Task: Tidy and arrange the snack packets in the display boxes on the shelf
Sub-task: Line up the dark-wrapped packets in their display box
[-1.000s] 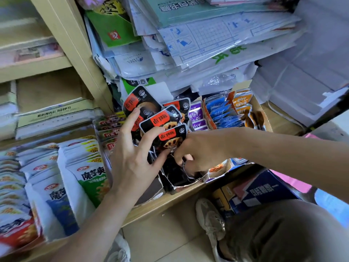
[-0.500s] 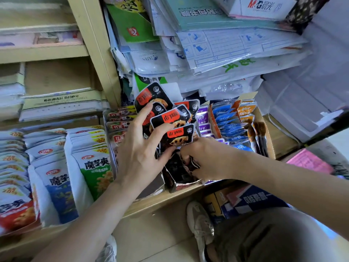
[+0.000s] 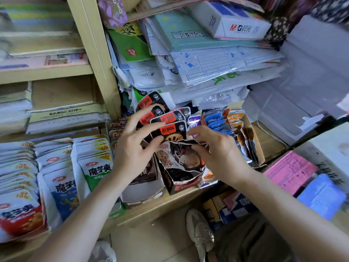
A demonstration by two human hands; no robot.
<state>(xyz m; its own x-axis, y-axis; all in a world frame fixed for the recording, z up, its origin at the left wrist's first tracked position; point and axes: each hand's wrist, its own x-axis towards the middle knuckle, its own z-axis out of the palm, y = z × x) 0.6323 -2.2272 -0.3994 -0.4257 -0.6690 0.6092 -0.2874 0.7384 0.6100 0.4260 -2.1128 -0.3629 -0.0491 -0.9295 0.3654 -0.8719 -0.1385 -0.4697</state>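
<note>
Right hand (image 3: 221, 154) has risen to pinch the display box (image 3: 181, 167) rim; left hand (image 3: 132, 154) grips black packets (image 3: 170, 127) above it. Lower them squarely.

White box (image 3: 231, 21) reads "M&G"; snack packets (image 3: 98, 167) read "魔芋爽" and "20%"

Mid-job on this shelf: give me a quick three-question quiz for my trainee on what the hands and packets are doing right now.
1. True or false: the left hand holds a fan of black packets above the black box.
2. What does the right hand pinch? A) the black box's torn rim; B) a white packet; C) a pink sheet.
3. Fill in: the blue packets stand to the ____ of the black box.
Key: 1 true; 2 A; 3 right.
</note>
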